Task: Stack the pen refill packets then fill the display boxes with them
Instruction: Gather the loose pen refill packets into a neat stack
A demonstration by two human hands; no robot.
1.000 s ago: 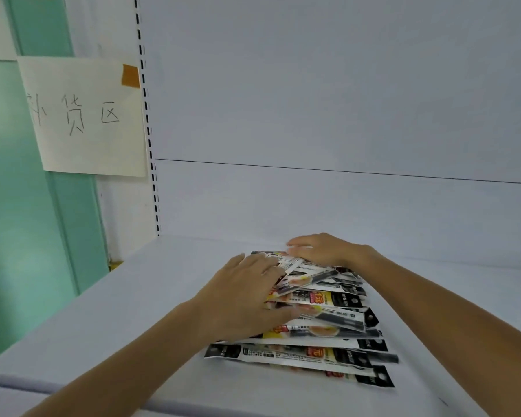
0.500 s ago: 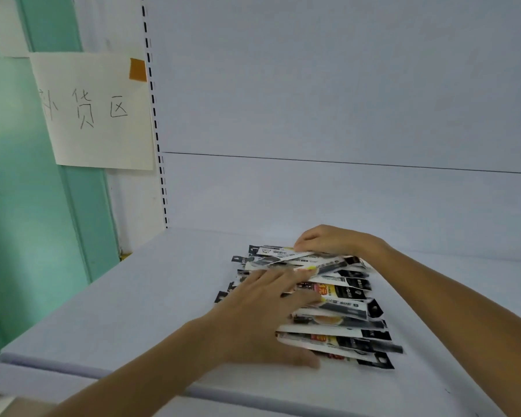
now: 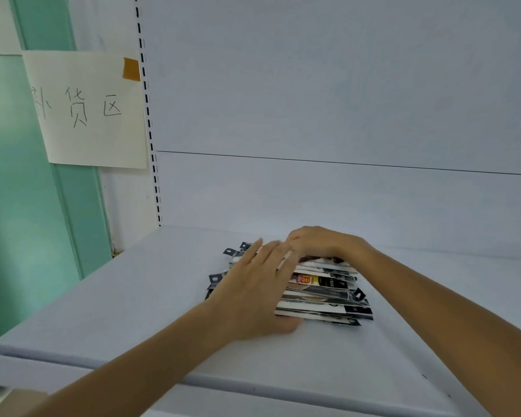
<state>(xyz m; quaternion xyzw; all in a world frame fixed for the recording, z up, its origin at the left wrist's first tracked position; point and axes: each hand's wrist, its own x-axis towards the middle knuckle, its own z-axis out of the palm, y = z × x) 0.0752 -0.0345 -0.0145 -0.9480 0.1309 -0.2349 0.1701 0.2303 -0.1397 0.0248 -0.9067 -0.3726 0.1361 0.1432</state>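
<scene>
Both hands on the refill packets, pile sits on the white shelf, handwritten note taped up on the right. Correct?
Not quite: the head view shows the handwritten note on the left, not the right. Left hand and right hand are both on the refill packets, piled on the white shelf.

Soft, even indoor light with a cool bluish cast, fairly dim. A faint shadow lies beneath the left hand (image 3: 253,291) on the shelf (image 3: 127,299). The slotted upright (image 3: 149,136) at left bows from wide-angle distortion. Fine detail looks slightly smeared.
</scene>
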